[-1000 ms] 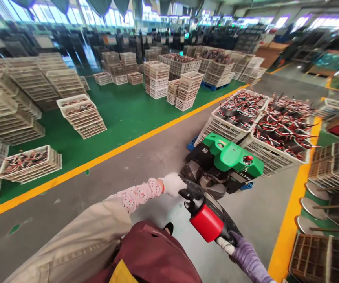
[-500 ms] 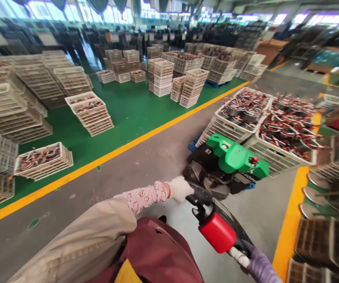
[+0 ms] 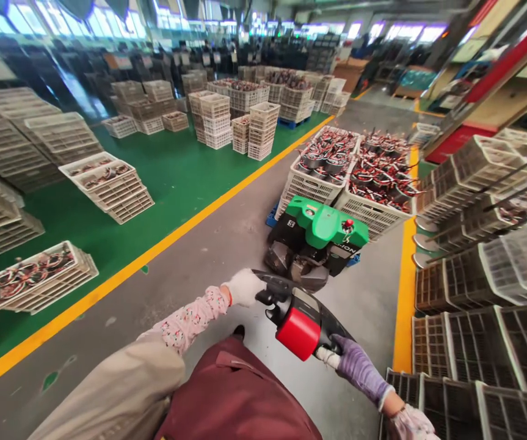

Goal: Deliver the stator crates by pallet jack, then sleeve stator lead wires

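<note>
My left hand (image 3: 243, 287), in a white glove, is wrapped round the left end of a black control handle (image 3: 281, 287) with a red block (image 3: 298, 333) on it. At the handle's right end my right hand (image 3: 346, 355) grips it in a purple glove with pale fingertips. The handle belongs to a green and black electric pallet truck (image 3: 322, 223) standing ahead of me. On blue pallet parts beyond the truck's body stand white crates (image 3: 311, 186) heaped with black round parts and red, white and black wires (image 3: 377, 168).
Stacks of crates (image 3: 455, 342) line the right side behind a yellow floor line (image 3: 405, 305). More stacked crates (image 3: 112, 183) stand left on green floor, beyond another yellow line (image 3: 171, 244). A red-edged rack (image 3: 496, 79) rises at right.
The view has swung to the right, so the truck and handle sit further left. More of the right-hand crates and the rack show. Both hands keep their grip on the handle.
</note>
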Available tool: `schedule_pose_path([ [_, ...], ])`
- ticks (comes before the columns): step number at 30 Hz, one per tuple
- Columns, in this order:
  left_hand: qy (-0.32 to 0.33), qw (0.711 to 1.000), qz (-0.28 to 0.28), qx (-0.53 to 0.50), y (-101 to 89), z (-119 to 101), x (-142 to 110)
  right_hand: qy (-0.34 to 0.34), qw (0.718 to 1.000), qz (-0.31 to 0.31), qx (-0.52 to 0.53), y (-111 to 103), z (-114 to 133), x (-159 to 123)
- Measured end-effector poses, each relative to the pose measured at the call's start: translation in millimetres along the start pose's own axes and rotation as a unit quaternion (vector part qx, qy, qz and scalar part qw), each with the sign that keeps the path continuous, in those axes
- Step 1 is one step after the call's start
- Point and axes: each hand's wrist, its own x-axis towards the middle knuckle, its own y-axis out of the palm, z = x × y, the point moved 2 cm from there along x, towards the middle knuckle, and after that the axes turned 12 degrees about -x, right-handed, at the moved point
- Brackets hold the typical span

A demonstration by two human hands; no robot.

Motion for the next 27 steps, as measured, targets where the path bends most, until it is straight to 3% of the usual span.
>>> schedule_pose_path([
  [9,0.010,1.000,0.011,-0.015,29.5,2.3,-70.5,-0.024,1.000,0.013,0.012,53.8,26.1,-61.2],
  [19,0.027,0.997,0.072,-0.012,55.7,-24.1,-147.8,0.011,0.998,0.006,0.060,114.5,23.7,-132.0],
  [27,0.037,0.997,0.025,-0.057,78.4,-30.9,-217.0,0.008,0.999,0.024,0.040,143.7,61.3,-198.2],
])
